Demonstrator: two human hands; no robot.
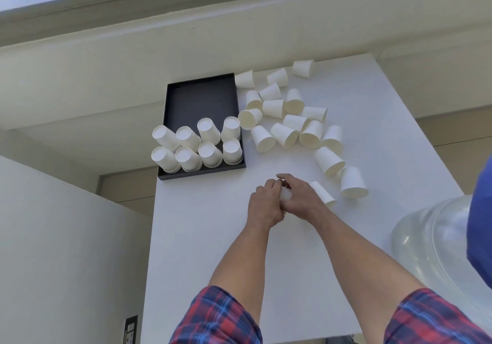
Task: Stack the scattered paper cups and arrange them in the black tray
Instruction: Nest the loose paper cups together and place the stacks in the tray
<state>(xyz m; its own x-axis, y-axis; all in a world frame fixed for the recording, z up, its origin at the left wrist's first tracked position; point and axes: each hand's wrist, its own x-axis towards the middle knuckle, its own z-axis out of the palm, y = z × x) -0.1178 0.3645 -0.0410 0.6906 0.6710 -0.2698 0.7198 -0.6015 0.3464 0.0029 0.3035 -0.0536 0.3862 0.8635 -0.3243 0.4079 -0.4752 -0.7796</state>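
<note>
Left arm: bare forearm reaching forward from a rolled plaid sleeve (218, 317), angled slightly toward the right.
Left hand (262, 205): back facing the camera, fingers curled inward around a small white object held between both hands; thumb side toward the right hand.
Right arm: bare forearm stretching forward and to the left from the other plaid sleeve (431, 319), crossing toward the middle.
Right hand (299, 197): back up, fingers arched over and closed on the same white object, knuckles touching the left hand's fingers.
Hands together: pressed against each other, low over the table.
</note>
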